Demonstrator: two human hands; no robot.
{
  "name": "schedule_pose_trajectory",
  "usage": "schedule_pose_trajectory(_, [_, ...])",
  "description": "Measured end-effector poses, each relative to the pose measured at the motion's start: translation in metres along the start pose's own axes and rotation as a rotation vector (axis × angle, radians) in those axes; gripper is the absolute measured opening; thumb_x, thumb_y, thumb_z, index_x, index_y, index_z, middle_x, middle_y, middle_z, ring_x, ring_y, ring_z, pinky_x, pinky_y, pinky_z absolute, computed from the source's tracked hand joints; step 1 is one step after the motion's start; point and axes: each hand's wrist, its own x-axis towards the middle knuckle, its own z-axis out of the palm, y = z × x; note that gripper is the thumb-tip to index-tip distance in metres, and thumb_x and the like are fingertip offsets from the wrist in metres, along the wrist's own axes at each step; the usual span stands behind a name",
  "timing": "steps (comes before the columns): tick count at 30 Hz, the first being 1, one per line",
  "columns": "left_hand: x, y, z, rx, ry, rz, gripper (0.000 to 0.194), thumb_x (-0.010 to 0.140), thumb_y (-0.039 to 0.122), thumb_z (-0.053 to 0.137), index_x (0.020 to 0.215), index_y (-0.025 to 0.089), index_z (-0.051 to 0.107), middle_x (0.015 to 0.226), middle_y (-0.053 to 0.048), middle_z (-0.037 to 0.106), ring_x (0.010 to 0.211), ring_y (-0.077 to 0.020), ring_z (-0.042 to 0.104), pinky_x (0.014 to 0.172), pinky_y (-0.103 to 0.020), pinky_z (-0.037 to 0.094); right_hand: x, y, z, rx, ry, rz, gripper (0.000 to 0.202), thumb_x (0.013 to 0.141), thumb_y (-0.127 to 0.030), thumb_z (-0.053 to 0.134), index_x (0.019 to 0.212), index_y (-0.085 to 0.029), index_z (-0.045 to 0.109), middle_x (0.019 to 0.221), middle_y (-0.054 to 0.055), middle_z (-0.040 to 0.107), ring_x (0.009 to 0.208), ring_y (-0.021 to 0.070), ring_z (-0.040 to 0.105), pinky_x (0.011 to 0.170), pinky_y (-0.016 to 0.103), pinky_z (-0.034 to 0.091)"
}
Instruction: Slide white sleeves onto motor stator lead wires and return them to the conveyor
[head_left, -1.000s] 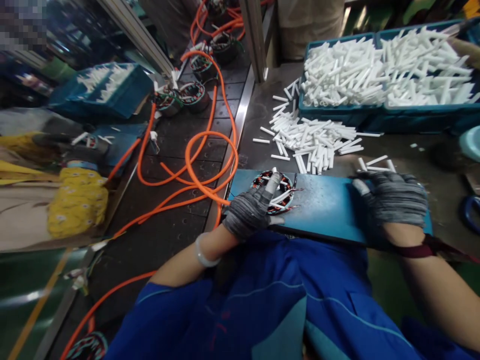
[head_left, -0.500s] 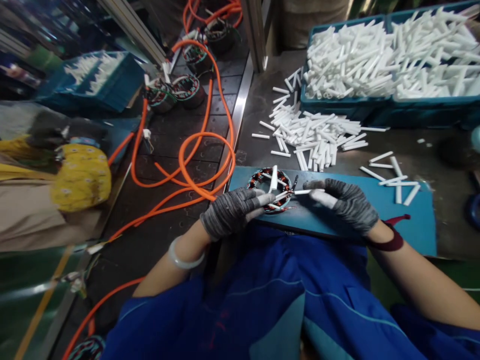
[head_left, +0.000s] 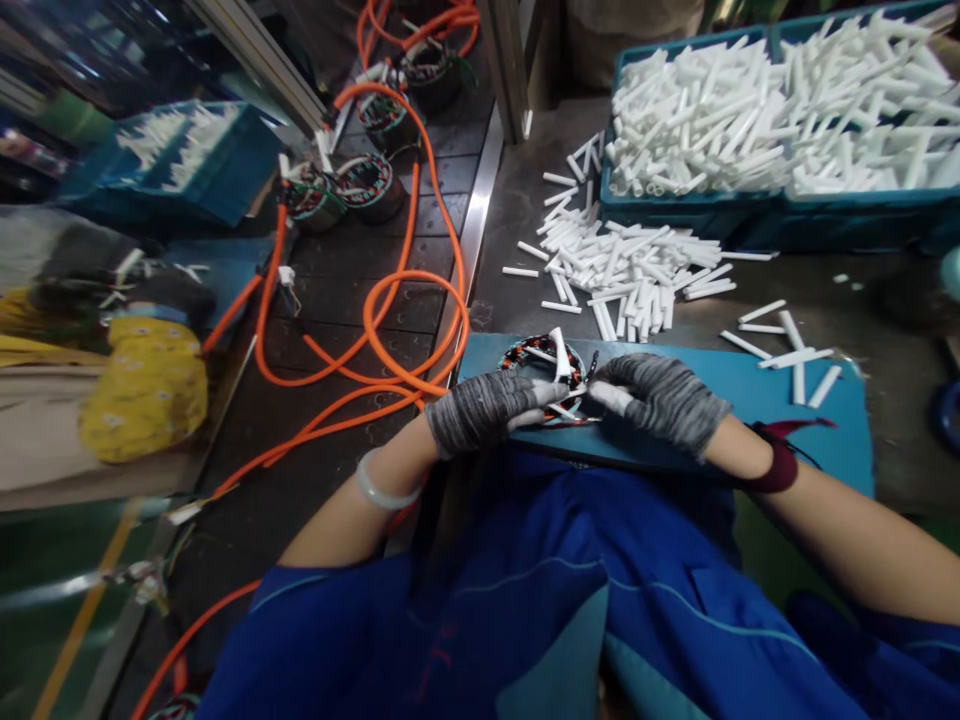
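A ring-shaped motor stator (head_left: 517, 352) with orange-and-black windings lies on the blue board (head_left: 757, 400) in front of me. A thick white sleeve (head_left: 559, 352) and thinner ones stick out of it. My left hand (head_left: 499, 408), in a grey glove with white fingertips, reaches over the stator's near side. Its fingers are closed around a lead at the stator's right edge. My right hand (head_left: 652, 400), gloved alike, pinches a thin white sleeve (head_left: 576, 392) right beside the left fingertips. The sleeve is mostly covered by the fingers. A black lead (head_left: 593, 364) rises just behind.
Loose white sleeves (head_left: 637, 270) are heaped beyond the board, before blue bins (head_left: 690, 210) full of them. More sleeves (head_left: 799, 360) lie at the board's right. Leftward, orange tubing (head_left: 367, 320) and several stators (head_left: 367, 185) occupy a dark line. A co-worker's yellow sleeve (head_left: 146, 385) is further left.
My right hand has moved left, bringing the thin white sleeve up to my left fingertips; less of it shows. My left hand has shifted slightly right. The thick sleeve leans differently.
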Motion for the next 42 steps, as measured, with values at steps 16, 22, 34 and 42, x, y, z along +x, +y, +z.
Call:
schedule_pose_trajectory(16, [-0.004, 0.002, 0.0, 0.11, -0.023, -0.057, 0.04, 0.106, 0.026, 0.046, 0.144, 0.016, 0.056, 0.134, -0.013, 0.07, 0.122, -0.0206, 0.068, 0.105, -0.037, 0.058, -0.001, 0.001, 0.015, 0.487, -0.239, 0.281, 0.069, 0.088, -0.081, 0.045, 0.065, -0.019, 0.065, 0.046, 0.0, 0.054, 0.044, 0.013, 0.049, 0.054, 0.03, 0.043])
schedule_pose_trajectory(22, [-0.006, 0.015, 0.001, 0.275, -0.007, -0.086, 0.043, 0.103, 0.033, 0.053, 0.143, 0.018, 0.057, 0.129, -0.011, 0.072, 0.117, -0.0227, 0.069, 0.101, -0.037, 0.058, -0.002, -0.002, 0.021, 0.5, -0.175, 0.287, 0.077, 0.089, -0.086, 0.032, 0.07, -0.02, 0.068, 0.047, 0.001, 0.054, 0.046, 0.0139, 0.05, 0.057, 0.031, 0.045])
schedule_pose_trajectory(34, [0.001, 0.025, 0.038, 0.457, 0.203, -0.285, 0.056, 0.092, 0.038, 0.071, 0.142, 0.017, 0.058, 0.113, -0.013, 0.074, 0.107, -0.0259, 0.07, 0.099, -0.04, 0.056, -0.055, 0.078, -0.06, -0.712, 0.524, 0.327, 0.033, 0.098, -0.036, 0.049, 0.107, -0.013, 0.072, 0.126, 0.024, 0.066, 0.124, 0.041, 0.055, 0.106, 0.058, 0.04])
schedule_pose_trajectory(42, [-0.003, 0.028, 0.038, 0.395, 0.344, -0.18, 0.025, 0.096, 0.031, 0.067, 0.118, 0.018, 0.07, 0.103, -0.008, 0.075, 0.092, -0.0185, 0.071, 0.081, -0.032, 0.058, -0.049, 0.027, 0.013, 0.445, 0.266, 0.179, 0.033, 0.086, -0.051, 0.065, 0.104, -0.023, 0.069, 0.093, 0.006, 0.075, 0.081, 0.0217, 0.069, 0.075, 0.036, 0.056])
